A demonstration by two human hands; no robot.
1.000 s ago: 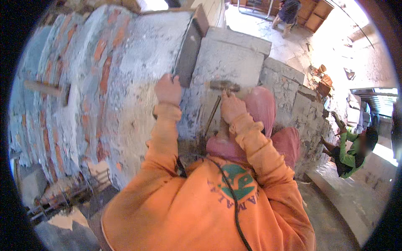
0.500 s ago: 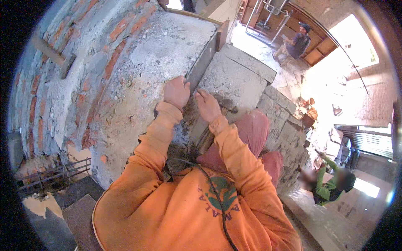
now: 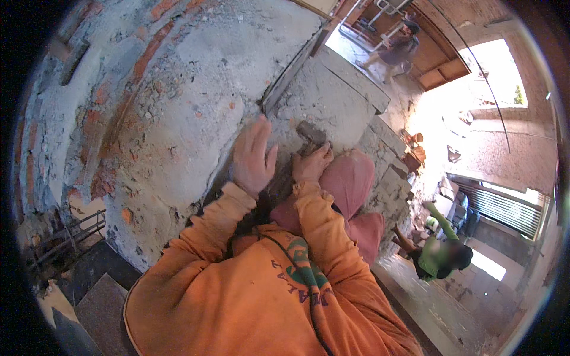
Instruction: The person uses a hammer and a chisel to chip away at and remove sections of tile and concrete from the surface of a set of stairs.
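My left hand (image 3: pixel 254 157) is open, its fingers stretched out over the edge of a rough concrete slab (image 3: pixel 196 101). To its right, my right hand (image 3: pixel 312 163) has its fingers curled just below the head of a hammer (image 3: pixel 312 132). The hammer's head rests on or just above the grey stone surface; its handle is mostly hidden by the hand. Beyond my left fingertips, a thin upright grey board (image 3: pixel 291 77) runs along the slab's edge. My right knee (image 3: pixel 353 181) is close beside my right hand.
Exposed brick and mortar (image 3: pixel 110 136) cover the left side, with a T-shaped dark piece (image 3: pixel 74 62) there. Metal bars (image 3: pixel 68 237) stick out at lower left. One person (image 3: pixel 398 50) stands at the far right; another in a green sleeve (image 3: pixel 439 222) is lower right.
My left hand has opened from a closed grip at the board's end and drawn back. My right hand has left that spot and moved onto the hammer. The view has shifted somewhat.
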